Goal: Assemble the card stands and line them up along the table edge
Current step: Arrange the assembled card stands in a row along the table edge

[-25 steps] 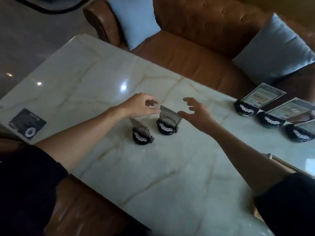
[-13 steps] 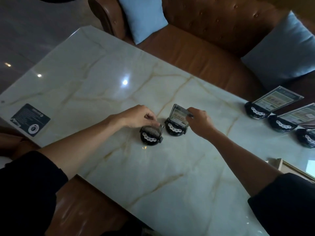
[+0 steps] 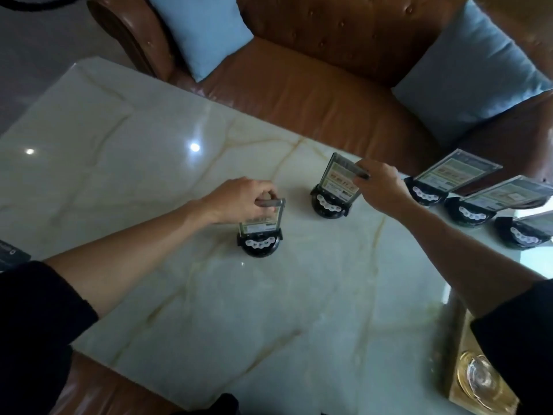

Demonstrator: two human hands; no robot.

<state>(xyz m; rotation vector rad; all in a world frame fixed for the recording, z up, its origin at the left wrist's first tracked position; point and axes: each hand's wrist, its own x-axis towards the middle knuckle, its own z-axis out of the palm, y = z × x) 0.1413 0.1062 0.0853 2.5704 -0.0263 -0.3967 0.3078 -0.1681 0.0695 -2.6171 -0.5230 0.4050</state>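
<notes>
Lounge or café seating: tufted brown leather sofa [image 3: 314, 70], blue cushions [image 3: 203, 31], marble table [image 3: 134, 151]

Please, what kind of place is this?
Probably a lounge or café seating area: a glossy marble-look table, a tufted brown leather sofa with pale blue cushions, and several clear acrylic card stands on round black bases lined up like table signs.

Pale marble table [image 3: 269, 310] with tan veins, black stand bases [image 3: 259, 245] with white dots, green-printed cards [image 3: 338, 181], brown leather sofa [image 3: 314, 85], light blue cushions [image 3: 203, 31].
</notes>
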